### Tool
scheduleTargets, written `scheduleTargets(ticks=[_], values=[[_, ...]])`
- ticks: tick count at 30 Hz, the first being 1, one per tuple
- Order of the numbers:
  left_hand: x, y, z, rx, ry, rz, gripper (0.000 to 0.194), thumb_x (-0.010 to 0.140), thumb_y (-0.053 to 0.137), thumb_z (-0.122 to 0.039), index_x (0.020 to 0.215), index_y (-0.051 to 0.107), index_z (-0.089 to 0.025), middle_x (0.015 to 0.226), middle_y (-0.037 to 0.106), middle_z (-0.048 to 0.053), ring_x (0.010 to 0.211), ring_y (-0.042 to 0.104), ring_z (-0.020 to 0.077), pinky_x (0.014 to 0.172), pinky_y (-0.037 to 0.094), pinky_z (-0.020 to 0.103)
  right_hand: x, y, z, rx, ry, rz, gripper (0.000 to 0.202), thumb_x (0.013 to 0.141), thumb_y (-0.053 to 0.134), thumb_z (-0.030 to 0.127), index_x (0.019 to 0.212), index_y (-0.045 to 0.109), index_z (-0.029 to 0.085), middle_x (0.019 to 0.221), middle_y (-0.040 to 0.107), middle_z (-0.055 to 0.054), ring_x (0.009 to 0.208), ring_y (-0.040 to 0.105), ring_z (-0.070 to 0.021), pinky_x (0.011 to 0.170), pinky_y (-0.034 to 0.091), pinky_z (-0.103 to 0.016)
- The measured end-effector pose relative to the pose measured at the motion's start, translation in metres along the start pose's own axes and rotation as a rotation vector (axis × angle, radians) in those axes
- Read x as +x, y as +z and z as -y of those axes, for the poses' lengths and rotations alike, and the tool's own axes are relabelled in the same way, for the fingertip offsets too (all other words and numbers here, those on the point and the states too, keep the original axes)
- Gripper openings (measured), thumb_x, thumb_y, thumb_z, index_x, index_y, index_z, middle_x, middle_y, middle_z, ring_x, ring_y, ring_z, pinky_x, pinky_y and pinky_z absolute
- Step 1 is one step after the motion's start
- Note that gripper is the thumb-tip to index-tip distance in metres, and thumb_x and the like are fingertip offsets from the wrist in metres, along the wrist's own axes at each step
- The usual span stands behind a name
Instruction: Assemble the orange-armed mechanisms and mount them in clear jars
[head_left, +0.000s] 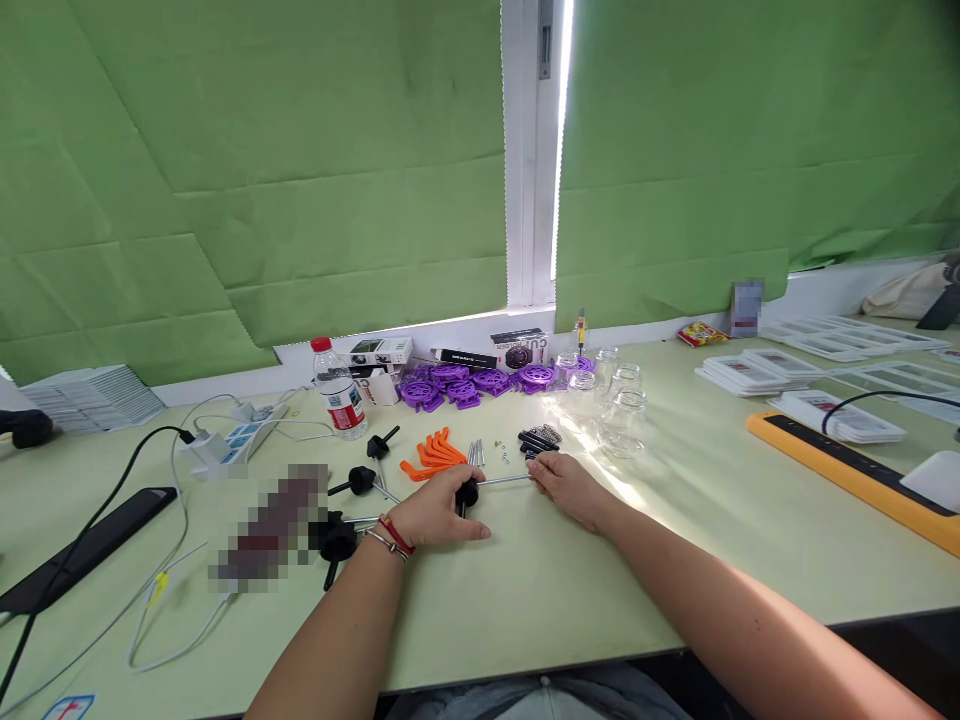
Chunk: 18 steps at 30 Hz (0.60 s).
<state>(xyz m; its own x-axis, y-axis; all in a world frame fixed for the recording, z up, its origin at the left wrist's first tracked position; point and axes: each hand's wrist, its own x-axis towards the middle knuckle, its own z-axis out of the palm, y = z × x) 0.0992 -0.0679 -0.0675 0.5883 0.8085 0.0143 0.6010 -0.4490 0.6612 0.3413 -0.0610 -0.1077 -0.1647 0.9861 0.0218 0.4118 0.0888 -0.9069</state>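
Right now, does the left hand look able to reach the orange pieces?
Probably yes: the orange pieces lie just beyond the left hand, with nothing visible between, though it would likely need to release the black part first.

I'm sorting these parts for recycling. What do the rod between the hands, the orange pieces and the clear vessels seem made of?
Rod: probably metal, smooth and silvery.
Orange pieces: likely plastic, opaque and evenly coloured.
Clear vessels: glossy glass or plastic; see-through with bright highlights, which fits either.
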Motion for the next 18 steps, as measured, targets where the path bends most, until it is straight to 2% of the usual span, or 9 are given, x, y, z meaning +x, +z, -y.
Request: scheduleTargets(ticks=[3, 12, 18], values=[[0.0001, -0.0002, -0.0001, -0.003, -0.014, 0.008, 0.067, 0.058, 0.076, -0.047, 0.115, 0.052, -0.020, 0.101, 0.057, 0.005, 0.082, 0.053, 0.0188, 0.071, 0.047, 0.031, 0.0002, 0.0006, -0.0005, -0.021, 0.001, -0.010, 0.038, 0.086, 0.041, 0.052, 0.064, 0.043, 0.020, 0.056, 0.039, 0.004, 0.050, 0.033, -0.0109, 0.050, 0.029, -0.025], [-0.0011, -0.0003, -0.0005, -0.006, -0.007, 0.005, 0.065, 0.059, 0.077, -0.046, 0.114, 0.053, -0.020, 0.101, 0.057, 0.005, 0.086, 0.055, 0.0199, 0.073, 0.047, 0.031, 0.0027, 0.0027, -0.0052, -0.090, -0.024, -0.033, 0.042, 0.088, 0.037, 0.053, 0.062, 0.043, 0.020, 0.056, 0.044, 0.003, 0.052, 0.038, -0.0118, 0.052, 0.032, -0.025], [-0.0002, -0.0001, 0.0036, -0.004, -0.005, 0.001, 0.067, 0.058, 0.077, -0.046, 0.115, 0.052, -0.020, 0.103, 0.057, 0.005, 0.088, 0.054, 0.0204, 0.076, 0.047, 0.031, 0.0014, 0.0003, -0.0030, -0.016, -0.014, -0.005, 0.038, 0.086, 0.041, 0.051, 0.064, 0.043, 0.020, 0.056, 0.042, 0.004, 0.051, 0.035, -0.0107, 0.050, 0.030, -0.024]])
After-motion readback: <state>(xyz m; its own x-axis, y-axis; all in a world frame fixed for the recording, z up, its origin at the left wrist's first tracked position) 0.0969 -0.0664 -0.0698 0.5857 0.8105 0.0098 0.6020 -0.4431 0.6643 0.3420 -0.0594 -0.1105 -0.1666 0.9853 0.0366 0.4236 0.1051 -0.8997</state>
